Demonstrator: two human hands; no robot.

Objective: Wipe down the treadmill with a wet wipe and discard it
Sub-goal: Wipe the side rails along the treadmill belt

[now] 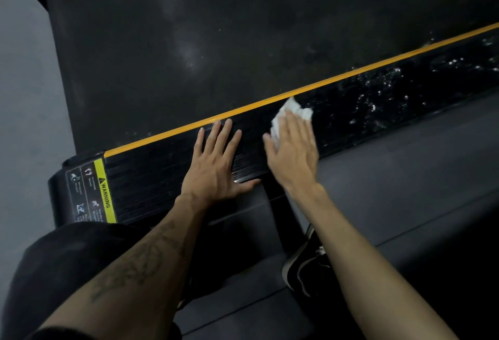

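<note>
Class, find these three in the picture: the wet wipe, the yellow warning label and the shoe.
wet wipe (295, 110), head view: bunched white part beyond the fingertips.
yellow warning label (104, 191), head view: middle of the yellow strip.
shoe (307, 264), head view: black upper near the laces.

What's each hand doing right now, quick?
Left hand: open, fingers straight, flat on the side rail, holding nothing.
Right hand: open, fingers straight, pressing the white wipe on the rail.
</note>
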